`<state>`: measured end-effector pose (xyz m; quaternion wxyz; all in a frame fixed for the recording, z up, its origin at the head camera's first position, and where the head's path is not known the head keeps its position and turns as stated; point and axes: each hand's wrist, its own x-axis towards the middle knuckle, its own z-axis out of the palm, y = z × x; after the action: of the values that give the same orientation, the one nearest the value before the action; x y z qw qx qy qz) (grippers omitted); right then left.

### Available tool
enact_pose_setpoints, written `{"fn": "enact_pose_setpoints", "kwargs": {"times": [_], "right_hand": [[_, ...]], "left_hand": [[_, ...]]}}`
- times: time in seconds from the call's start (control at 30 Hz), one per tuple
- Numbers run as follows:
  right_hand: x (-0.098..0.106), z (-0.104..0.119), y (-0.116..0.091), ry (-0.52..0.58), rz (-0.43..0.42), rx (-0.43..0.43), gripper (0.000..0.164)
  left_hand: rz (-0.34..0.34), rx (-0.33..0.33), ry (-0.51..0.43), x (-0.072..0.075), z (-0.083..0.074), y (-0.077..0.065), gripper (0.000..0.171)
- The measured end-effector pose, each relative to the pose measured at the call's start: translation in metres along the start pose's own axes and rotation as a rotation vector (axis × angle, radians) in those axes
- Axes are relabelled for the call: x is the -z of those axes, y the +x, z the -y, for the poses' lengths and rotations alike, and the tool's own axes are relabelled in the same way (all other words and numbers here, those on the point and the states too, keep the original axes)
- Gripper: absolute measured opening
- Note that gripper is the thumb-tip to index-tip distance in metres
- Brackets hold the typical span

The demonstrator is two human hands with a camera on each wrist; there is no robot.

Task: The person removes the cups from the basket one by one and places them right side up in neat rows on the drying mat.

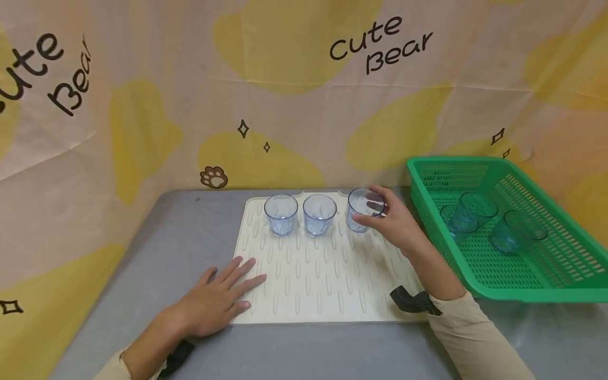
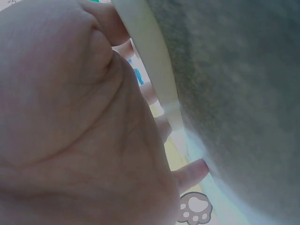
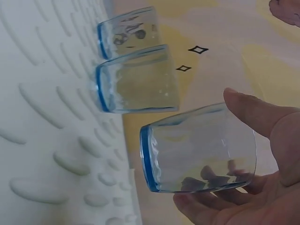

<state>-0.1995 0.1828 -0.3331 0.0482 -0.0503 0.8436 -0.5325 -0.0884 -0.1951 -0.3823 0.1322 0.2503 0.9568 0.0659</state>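
Observation:
My right hand point(image 1: 396, 224) grips a clear, blue-tinted glass tumbler point(image 3: 197, 152), thumb on one side and fingers round the other. This tumbler is upright, and its base appears slightly above the white ridged mat point(image 1: 309, 285). Two matching tumblers stand upright along the mat's far side, a middle one point(image 1: 320, 216) and a left one point(image 1: 281, 215). Over the mat's left edge, my left hand point(image 1: 214, 301) lies palm down with spread, straight fingers, holding nothing. The left wrist view shows its palm and fingertips by the mat's edge point(image 2: 161, 70).
A green plastic basket point(image 1: 475, 264) stands right of the mat, close to my right forearm. Several similar tumblers point(image 1: 518, 232) lie or lean inside it. Behind the grey table point(image 1: 190, 227) hangs a patterned cloth point(image 1: 294, 53).

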Motion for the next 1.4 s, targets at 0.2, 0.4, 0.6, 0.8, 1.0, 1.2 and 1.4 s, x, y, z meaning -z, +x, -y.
{"fn": "enact_pose_setpoints", "kwargs": {"times": [0.2, 0.4, 0.6, 0.8, 1.0, 1.2, 1.4], "right_hand": [[-0.008, -0.011, 0.009, 0.01, -0.003, -0.004, 0.091], [-0.017, -0.021, 0.017, 0.058, 0.04, 0.027, 0.087], [-0.025, -0.026, 0.02, 0.019, 0.04, 0.033, 0.086], [-0.027, -0.029, 0.021, 0.011, 0.003, 0.035, 0.087], [-0.019, -0.024, 0.014, -0.019, -0.024, 0.04, 0.095], [0.006, 0.002, -0.016, -0.061, -0.068, 0.04, 0.092], [0.041, 0.014, -0.05, -0.184, -0.054, 0.056, 0.09]], "left_hand": [[-0.006, -0.002, 0.0, 0.0, 0.0, 0.0, 0.055], [-0.007, -0.001, -0.003, -0.001, -0.001, 0.001, 0.055], [-0.014, -0.001, -0.002, -0.002, -0.002, 0.0, 0.054], [-0.026, -0.014, -0.001, -0.002, -0.001, -0.001, 0.054], [-0.034, -0.017, -0.004, -0.002, -0.001, -0.001, 0.053], [-0.052, -0.023, -0.002, -0.003, 0.0, 0.0, 0.053], [-0.084, -0.021, 0.005, -0.012, 0.005, 0.002, 0.054]]}}
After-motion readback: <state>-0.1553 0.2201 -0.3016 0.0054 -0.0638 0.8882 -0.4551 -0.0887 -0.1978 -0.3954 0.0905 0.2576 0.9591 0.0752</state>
